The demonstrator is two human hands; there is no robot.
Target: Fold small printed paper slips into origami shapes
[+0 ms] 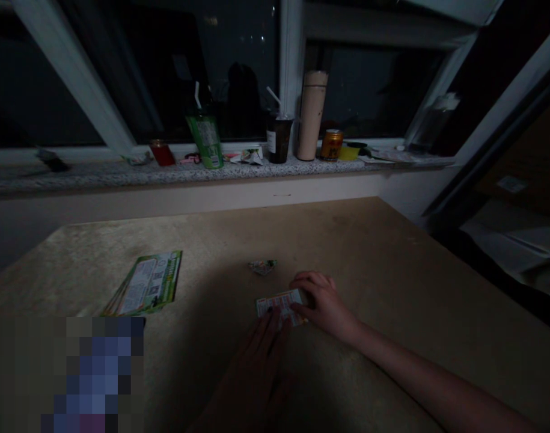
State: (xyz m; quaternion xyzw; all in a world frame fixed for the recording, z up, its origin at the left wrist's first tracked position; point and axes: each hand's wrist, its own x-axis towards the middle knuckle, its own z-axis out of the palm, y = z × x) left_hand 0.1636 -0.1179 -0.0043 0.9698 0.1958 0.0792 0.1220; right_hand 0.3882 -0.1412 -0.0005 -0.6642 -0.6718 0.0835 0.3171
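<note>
A small printed paper [281, 300], seemingly a folded leaflet, lies on the table in front of me. My left hand [256, 355] rests on its near edge from below, fingers stretched out and lying flat; the hand is in deep shadow. At the paper's right end, my right hand [317, 300] has its thumb and curled fingers closed on the edge, covering the top right corner. Just beyond the paper sits a small folded paper piece [262, 266], roughly triangular, touched by neither hand. To the left, a fanned stack of green leaflets [151, 279] lies flat.
A brown table [347, 240] reaches to the wall. On the granite sill [252, 173] stand a green cup [207, 141], a dark cup with a straw [278, 141], a pink flask [311, 117], a gold can [331, 145] and a red jar [161, 153]. A pixelated patch hides the lower left.
</note>
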